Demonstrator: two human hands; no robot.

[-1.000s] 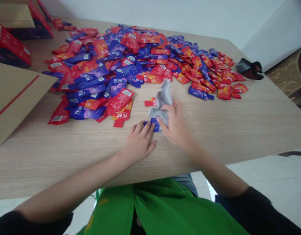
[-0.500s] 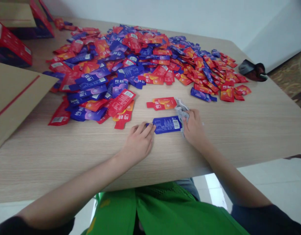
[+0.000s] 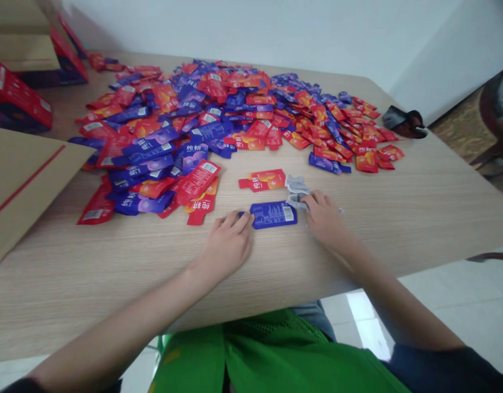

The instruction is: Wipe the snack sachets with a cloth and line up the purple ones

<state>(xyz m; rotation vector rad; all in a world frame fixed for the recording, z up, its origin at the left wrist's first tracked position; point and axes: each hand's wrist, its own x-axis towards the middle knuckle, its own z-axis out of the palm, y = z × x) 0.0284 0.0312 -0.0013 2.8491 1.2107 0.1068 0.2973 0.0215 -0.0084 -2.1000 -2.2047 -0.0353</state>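
A blue sachet [image 3: 274, 214] lies flat on the table, its printed back and barcode facing up. The fingertips of my left hand [image 3: 229, 243] are closed on its narrow left end and partly hide it. At the sachet's upper right corner, my right hand [image 3: 327, 221] grips a crumpled grey cloth [image 3: 296, 190], with the fingers closed on its lower edge. Just beyond the blue sachet, a red sachet [image 3: 263, 180] with orange fruit print lies flat, its right end beside the cloth.
A large heap of red and blue sachets [image 3: 210, 131] spreads across the table [image 3: 358, 240] behind my hands. Cardboard [image 3: 26, 185] juts in from the left, with red and blue boxes [image 3: 20, 98] behind it. A dark, cup-like object [image 3: 402, 121] sits by the right edge.
The cloth in my right hand has shifted slightly away from me, uncovering more of the blue sachet's right edge. My left hand stays on the sachet. The whole view has tilted a little.
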